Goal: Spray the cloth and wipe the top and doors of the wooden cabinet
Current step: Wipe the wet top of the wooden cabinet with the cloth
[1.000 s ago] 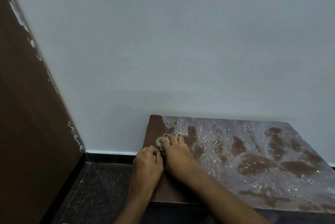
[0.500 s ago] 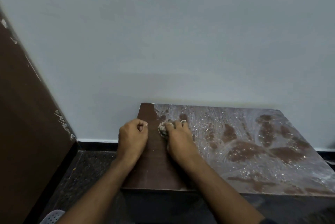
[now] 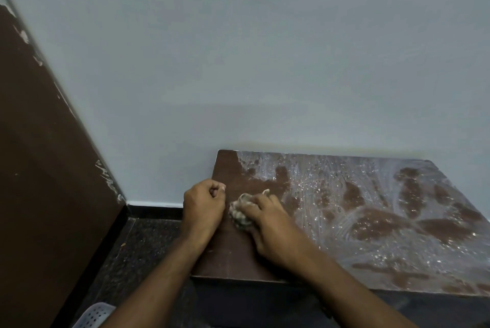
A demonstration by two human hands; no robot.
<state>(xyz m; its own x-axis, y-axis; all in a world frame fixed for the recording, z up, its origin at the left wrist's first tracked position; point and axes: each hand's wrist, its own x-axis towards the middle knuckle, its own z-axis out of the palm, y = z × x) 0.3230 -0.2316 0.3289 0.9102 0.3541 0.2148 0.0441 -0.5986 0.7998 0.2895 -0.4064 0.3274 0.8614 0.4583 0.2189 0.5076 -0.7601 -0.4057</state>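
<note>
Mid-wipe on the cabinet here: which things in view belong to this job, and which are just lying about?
In the job:
cloth, under the right hand
cabinet top, mostly filmed white
left hand, curled at the top's left edge

Lying about:
perforated basket on the floor
brown door

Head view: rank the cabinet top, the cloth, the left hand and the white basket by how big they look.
1. cabinet top
2. left hand
3. white basket, cut off by the frame edge, so unsure
4. cloth, mostly covered by the right hand
</note>
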